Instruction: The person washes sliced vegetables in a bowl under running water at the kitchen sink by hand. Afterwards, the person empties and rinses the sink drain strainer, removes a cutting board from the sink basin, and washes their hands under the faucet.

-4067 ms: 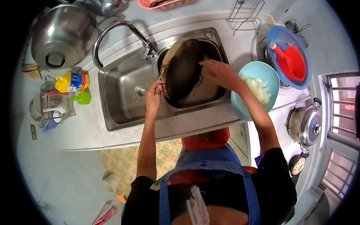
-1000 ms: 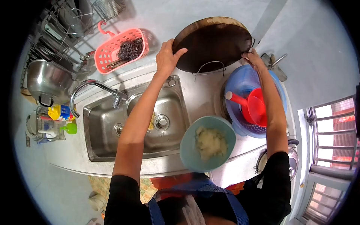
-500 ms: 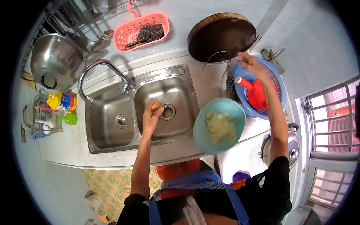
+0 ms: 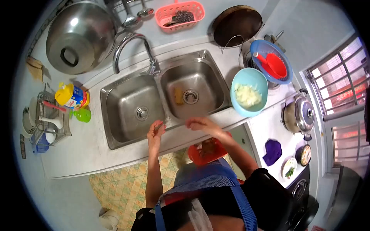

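Observation:
My left hand (image 4: 155, 135) is over the front edge of the double steel sink (image 4: 133, 92), palm up, fingers apart and holding nothing. Across from it, my right hand (image 4: 204, 125) hovers at the front rim of the right basin, also open. A yellow sponge (image 4: 178, 96) lies in the right basin beside the drain. Just right of the sink stands a light blue bowl (image 4: 263, 82) with pale cut pieces (image 4: 247, 96) in it. The round dark board (image 4: 236, 25) leans upright in a wire rack against the wall.
The faucet (image 4: 154, 66) rises behind the sink. At the right are a blue basin (image 4: 285, 57) with a red scoop (image 4: 276, 66) and a lidded pot (image 4: 299, 115). A yellow bottle (image 4: 72, 96) and dish rack (image 4: 48, 115) stand left. Below the counter hangs a red container (image 4: 208, 152).
The board went from the sink to the rack and was let go. My left hand has released the sponge in the right basin. Both hands have drawn back to the sink's front edge.

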A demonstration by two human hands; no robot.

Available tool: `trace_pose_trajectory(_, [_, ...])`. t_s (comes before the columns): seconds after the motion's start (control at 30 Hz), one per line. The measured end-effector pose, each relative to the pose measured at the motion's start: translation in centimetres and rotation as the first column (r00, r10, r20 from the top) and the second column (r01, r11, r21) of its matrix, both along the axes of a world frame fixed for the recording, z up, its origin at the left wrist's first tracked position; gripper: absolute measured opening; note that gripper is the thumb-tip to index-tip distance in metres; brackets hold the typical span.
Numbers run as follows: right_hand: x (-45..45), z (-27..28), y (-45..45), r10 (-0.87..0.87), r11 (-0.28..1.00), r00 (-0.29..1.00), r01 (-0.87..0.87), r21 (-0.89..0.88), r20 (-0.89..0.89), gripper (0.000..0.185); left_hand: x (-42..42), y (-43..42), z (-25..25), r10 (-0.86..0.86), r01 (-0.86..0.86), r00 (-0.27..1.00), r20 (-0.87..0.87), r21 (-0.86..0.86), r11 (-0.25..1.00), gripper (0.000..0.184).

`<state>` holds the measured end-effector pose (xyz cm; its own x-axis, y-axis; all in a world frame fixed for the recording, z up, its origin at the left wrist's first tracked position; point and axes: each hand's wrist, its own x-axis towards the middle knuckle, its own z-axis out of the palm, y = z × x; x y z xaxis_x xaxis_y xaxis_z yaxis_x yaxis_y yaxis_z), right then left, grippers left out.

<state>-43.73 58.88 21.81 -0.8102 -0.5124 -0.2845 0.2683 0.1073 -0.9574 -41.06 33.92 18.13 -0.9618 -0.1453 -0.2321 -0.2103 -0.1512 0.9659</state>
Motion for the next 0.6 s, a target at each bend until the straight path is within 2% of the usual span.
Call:
trace_pose_trajectory(0.07, [3.0, -0.5, -3.8, 0.017, 0.986, 0.999, -0.01, -0.166, 0.041, 0.024, 1.2, -2.1, 0.6, -0.053, 0.053, 0.999, -0.012, -0.004, 0.999, 0.033])
trace_pose_trajectory(0.27, [5.1, -1.7, -8.8, 0.061, 0.983, 0.998, -0.056, -0.173, 0.019, 0.025, 2.8, -7.3, 0.3, -0.028, 0.026, 0.999, 0.033, 0.06, 0.998, 0.029])
trace_pose_trajectory(0.4, [3.9, -3.1, -8.4, 0.018, 0.987, 0.999, -0.013, -0.162, 0.029, 0.025, 2.7, -8.8, -0.2, 0.008, -0.015, 0.998, 0.06, 0.113, 0.993, 0.027])
trace_pose_trajectory(0.47, [2.7, -2.9, -8.0, -0.017, 0.99, 0.995, 0.031, -0.135, 0.103, 0.024, 2.5, -9.2, -0.6, 0.046, -0.053, 0.997, 0.066, 0.105, 0.993, 0.026])
trace_pose_trajectory(0.6, [-0.2, -5.0, -7.7, 0.006, 0.987, 0.999, 0.001, -0.162, 0.048, 0.024, 1.9, -9.7, -0.1, 0.058, -0.067, 0.992, 0.109, 0.078, 0.995, 0.024])
